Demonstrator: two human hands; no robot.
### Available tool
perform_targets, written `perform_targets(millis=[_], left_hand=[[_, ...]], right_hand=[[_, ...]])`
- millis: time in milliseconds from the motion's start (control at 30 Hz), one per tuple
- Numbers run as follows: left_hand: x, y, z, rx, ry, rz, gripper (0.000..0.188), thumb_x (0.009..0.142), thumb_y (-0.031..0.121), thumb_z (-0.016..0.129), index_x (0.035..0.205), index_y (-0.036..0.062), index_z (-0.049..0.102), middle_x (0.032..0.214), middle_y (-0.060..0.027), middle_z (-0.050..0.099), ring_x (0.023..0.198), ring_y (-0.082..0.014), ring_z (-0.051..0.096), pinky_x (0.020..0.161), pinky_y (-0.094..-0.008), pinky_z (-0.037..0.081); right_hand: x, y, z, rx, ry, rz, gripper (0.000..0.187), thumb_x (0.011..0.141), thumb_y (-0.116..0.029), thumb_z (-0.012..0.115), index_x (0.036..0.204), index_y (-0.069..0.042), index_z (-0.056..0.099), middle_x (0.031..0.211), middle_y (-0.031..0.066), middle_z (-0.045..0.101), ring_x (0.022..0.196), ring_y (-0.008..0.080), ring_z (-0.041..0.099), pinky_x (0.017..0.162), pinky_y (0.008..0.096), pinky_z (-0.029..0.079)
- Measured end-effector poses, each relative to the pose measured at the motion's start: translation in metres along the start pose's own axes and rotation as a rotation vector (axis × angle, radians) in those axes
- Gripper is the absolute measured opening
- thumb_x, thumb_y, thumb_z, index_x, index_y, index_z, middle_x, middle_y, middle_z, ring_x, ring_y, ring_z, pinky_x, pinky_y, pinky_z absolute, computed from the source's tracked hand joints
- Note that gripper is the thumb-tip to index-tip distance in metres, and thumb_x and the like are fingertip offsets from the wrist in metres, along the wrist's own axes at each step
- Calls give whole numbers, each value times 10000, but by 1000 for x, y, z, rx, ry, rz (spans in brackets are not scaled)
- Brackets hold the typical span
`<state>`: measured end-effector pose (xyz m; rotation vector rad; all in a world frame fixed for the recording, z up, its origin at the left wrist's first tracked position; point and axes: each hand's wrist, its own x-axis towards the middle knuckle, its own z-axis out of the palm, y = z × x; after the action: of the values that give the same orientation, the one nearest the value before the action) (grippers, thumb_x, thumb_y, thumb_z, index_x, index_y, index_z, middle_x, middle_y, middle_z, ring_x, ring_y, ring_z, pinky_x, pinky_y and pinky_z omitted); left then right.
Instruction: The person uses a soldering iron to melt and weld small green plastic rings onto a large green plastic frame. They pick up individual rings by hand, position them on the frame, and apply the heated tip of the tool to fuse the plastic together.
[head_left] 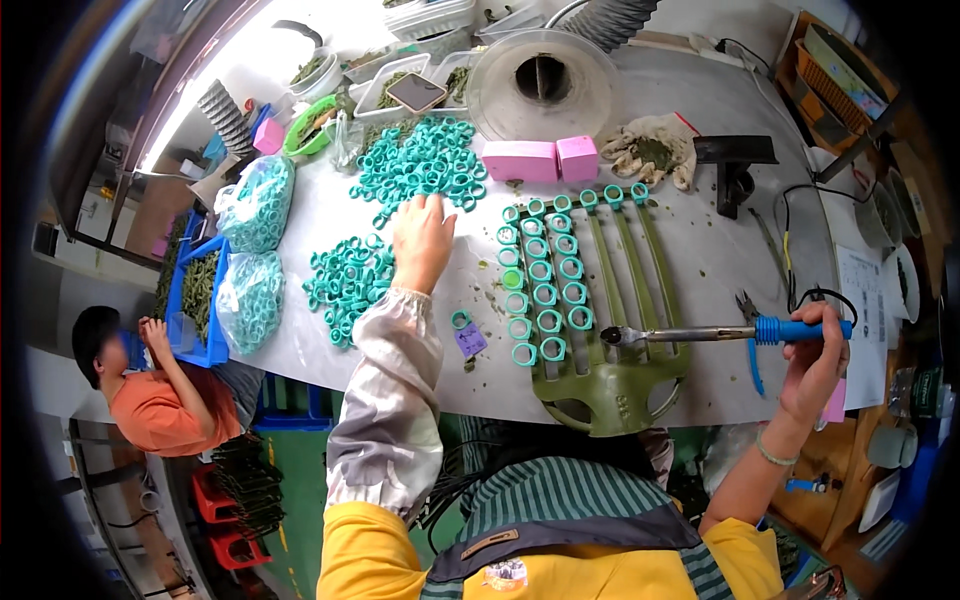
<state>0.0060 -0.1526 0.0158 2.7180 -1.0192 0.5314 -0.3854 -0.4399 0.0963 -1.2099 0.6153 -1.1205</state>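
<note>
My left hand (pixel 422 242), in a pale sleeve, reaches to the near edge of a large pile of teal plastic rings (pixel 420 160). Its fingers are bent down, and whatever they pinch is hidden. A smaller heap of teal rings (pixel 348 290) lies beside my left wrist. My right hand (pixel 815 358) grips the blue handle of a soldering iron (pixel 690 334). The iron's metal shaft points left, its rounded dark tip over an olive-green slatted plastic frame (pixel 620 395). Several teal rings (pixel 541 270) stand in rows on the frame's left slats and along its far edge.
Bagged rings (pixel 255 205) lie at the left. Pink blocks (pixel 520 161), a clear round hood (pixel 545 85), a work glove (pixel 655 150) and a black stand (pixel 735 170) sit behind the frame. Pliers (pixel 752 340) lie near the iron's cord. A person in orange (pixel 165 400) sits left.
</note>
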Motion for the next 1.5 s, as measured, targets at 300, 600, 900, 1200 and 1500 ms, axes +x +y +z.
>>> perform_targets(millis=[300, 600, 900, 1200, 1500], left_hand=[[13, -4, 26, -249, -109, 92, 214, 760, 53, 678, 936, 8, 567, 982, -166, 551, 921, -393, 597, 780, -463, 499], [-40, -11, -14, -190, -141, 43, 296, 774, 111, 742, 993, 46, 553, 912, -149, 647, 837, -353, 627, 741, -437, 495], [-91, 81, -109, -1156, -372, -86, 304, 858, -66, 647, 1147, 26, 664, 1130, -45, 570, 894, -96, 596, 740, -207, 515], [-117, 148, -96, -881, -177, 264, 350, 757, -10, 732, 1097, 55, 681, 1070, -76, 688, 1012, -295, 592, 903, -391, 472], [-113, 155, -84, -791, -215, 301, 308, 775, 24, 726, 1077, 62, 685, 1078, -75, 685, 1002, -278, 602, 917, -386, 463]], right_hand=[[-2, -2, -1, -18, 9, 6, 232, 930, -249, 624, 824, -44, 647, 822, 89, 656, 495, 85, 533, 435, 180, 418], [-1, -5, -4, -12, -24, 37, 244, 928, -255, 627, 814, -41, 650, 811, 100, 655, 496, 93, 529, 444, 194, 424], [-8, -5, -5, -16, -47, 14, 243, 919, -245, 638, 794, -37, 643, 804, 110, 661, 499, 102, 537, 451, 202, 435], [-14, 5, -4, 23, -120, 44, 248, 921, -242, 626, 816, -19, 649, 813, 116, 660, 520, 120, 557, 472, 207, 449], [-18, 11, 5, 40, -121, 77, 243, 934, -218, 617, 833, 0, 653, 815, 120, 667, 498, 123, 566, 461, 215, 472]])
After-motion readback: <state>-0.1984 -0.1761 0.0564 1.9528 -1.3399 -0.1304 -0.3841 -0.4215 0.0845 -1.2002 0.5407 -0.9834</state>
